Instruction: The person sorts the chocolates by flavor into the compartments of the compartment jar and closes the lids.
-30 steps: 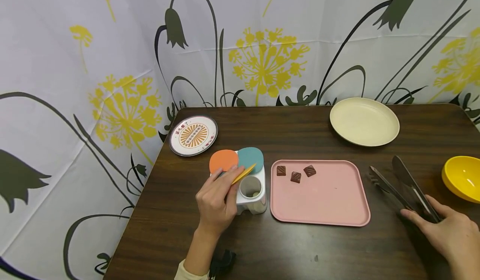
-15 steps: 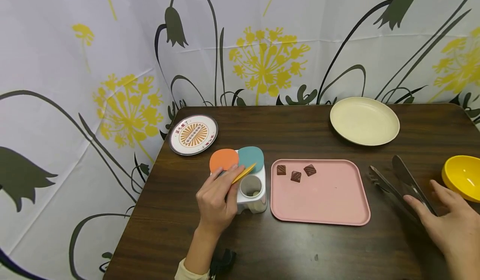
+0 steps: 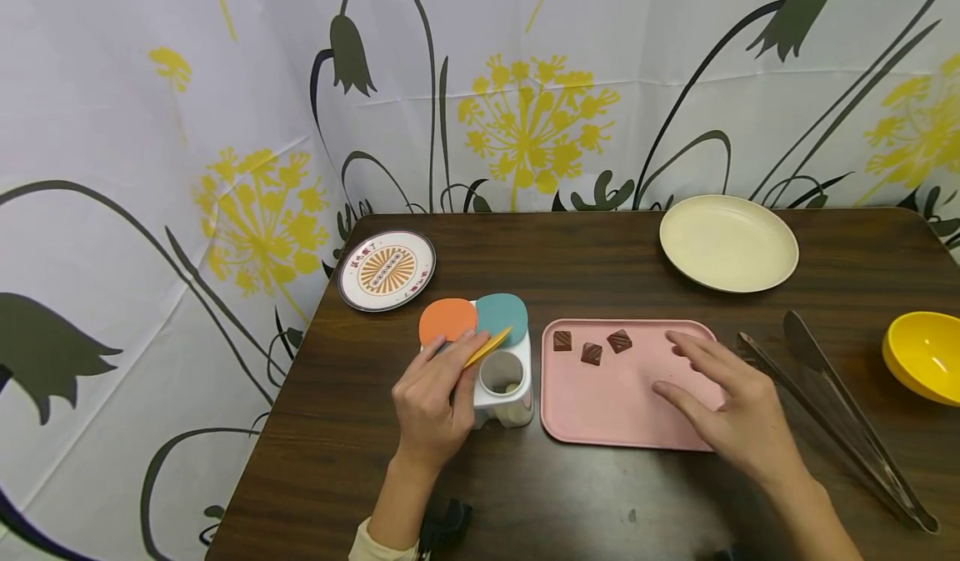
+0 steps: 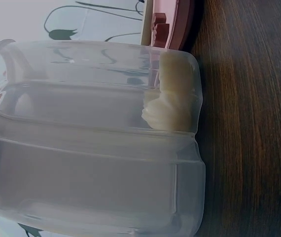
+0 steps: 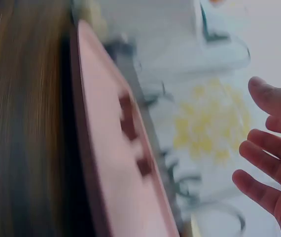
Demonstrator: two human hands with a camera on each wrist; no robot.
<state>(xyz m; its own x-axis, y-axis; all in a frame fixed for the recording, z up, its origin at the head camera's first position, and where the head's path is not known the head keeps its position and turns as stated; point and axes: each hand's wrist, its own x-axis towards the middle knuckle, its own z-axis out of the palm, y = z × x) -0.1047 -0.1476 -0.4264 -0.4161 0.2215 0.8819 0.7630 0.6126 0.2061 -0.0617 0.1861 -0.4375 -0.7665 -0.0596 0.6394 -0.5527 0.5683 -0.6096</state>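
My left hand (image 3: pixel 435 394) holds up the tilted yellow lid (image 3: pixel 491 346) of a storage box (image 3: pixel 529 369) with several compartments. The round opening under that lid is uncovered, and pale white pieces (image 4: pixel 170 111) lie at the bottom in the left wrist view. Orange (image 3: pixel 447 321) and teal (image 3: pixel 502 318) lids lie flat behind it. Over the right part of a pink tray (image 3: pixel 637 411) hovers my right hand (image 3: pixel 742 411), fingers spread and holding nothing. Three brown chocolates (image 3: pixel 591 353) sit at the tray's far left. Metal tongs (image 3: pixel 862 444) lie on the table right of the hand.
A yellow bowl (image 3: pixel 926 357) stands at the right edge. At the back are a cream plate (image 3: pixel 729 244) and, further left, a patterned plate (image 3: pixel 387 271). A flowered cloth (image 3: pixel 525 11) hangs behind the dark wooden table (image 3: pixel 315 478).
The right hand has let go of the tongs, which now lie on the table, and has moved left over the tray. My left hand has stayed at the yellow lid.
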